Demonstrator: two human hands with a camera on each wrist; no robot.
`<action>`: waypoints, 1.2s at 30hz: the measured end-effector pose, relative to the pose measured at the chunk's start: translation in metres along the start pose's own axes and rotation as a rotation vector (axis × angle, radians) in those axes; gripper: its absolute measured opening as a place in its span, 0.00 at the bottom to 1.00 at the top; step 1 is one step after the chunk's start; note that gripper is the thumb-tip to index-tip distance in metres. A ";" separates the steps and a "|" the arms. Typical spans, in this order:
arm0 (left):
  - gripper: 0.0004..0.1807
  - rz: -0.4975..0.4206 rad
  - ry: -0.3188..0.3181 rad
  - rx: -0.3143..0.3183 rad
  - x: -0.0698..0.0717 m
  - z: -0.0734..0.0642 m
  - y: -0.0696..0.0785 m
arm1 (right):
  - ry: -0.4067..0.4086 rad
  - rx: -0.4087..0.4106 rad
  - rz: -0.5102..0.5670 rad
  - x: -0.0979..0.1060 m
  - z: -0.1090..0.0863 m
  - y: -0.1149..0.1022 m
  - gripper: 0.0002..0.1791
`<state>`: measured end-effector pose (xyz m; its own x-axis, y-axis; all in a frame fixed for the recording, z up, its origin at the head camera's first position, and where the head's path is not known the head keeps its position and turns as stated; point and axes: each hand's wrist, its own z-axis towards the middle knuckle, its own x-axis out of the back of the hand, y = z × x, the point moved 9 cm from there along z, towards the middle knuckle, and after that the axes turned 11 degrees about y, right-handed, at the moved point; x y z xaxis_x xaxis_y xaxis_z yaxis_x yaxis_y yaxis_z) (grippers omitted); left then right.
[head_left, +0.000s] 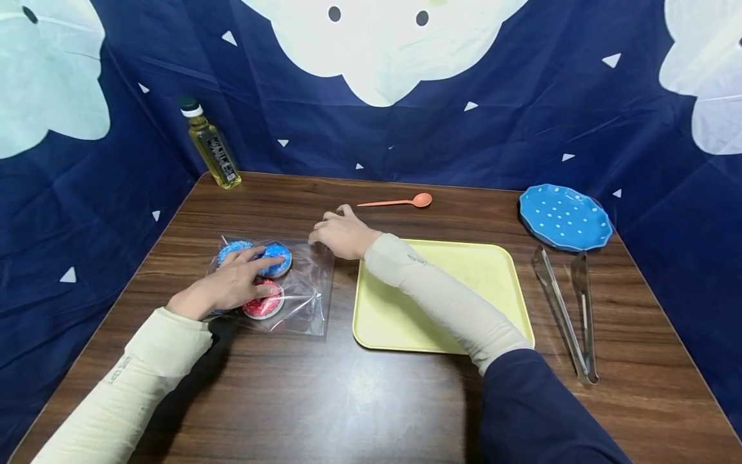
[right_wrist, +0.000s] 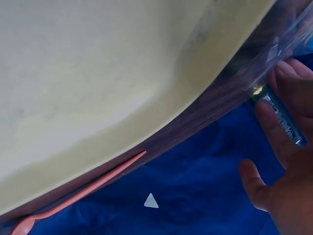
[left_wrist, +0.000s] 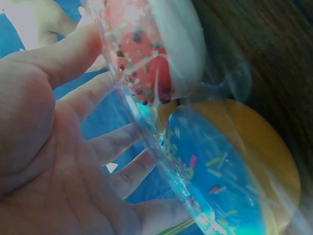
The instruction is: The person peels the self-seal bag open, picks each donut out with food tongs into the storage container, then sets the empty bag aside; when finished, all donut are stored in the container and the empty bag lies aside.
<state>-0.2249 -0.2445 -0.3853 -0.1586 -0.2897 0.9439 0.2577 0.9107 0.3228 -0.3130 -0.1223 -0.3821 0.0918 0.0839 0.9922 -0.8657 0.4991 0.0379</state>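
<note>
A clear plastic bag lies on the left part of the table with several sprinkled doughnuts inside. A blue doughnut and a red doughnut show through it; others are partly covered. My left hand rests over the bag, fingers spread on the doughnuts. In the left wrist view, the red doughnut and a blue doughnut sit under the film by the palm. At the bag's upper right corner, my right hand has loosely bent fingers near the film, its thumb apart in the right wrist view.
Beneath the right forearm is a yellow tray. An orange spoon lies behind it. To the right are metal tongs and blue dotted plates. An oil bottle stands at the back left corner.
</note>
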 end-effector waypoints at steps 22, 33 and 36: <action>0.35 -0.007 0.018 0.001 0.001 0.000 0.001 | -0.019 -0.064 -0.035 -0.009 0.008 0.013 0.10; 0.35 -0.013 0.018 0.001 0.001 0.000 0.000 | -0.050 -0.132 0.037 -0.011 0.004 0.020 0.12; 0.35 -0.013 0.019 -0.001 0.000 -0.001 0.001 | -0.068 -0.148 0.059 -0.014 0.004 0.020 0.10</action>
<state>-0.2242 -0.2439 -0.3850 -0.1439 -0.3067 0.9409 0.2566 0.9067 0.3348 -0.3337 -0.1164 -0.3945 0.0049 0.0604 0.9982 -0.7859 0.6174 -0.0335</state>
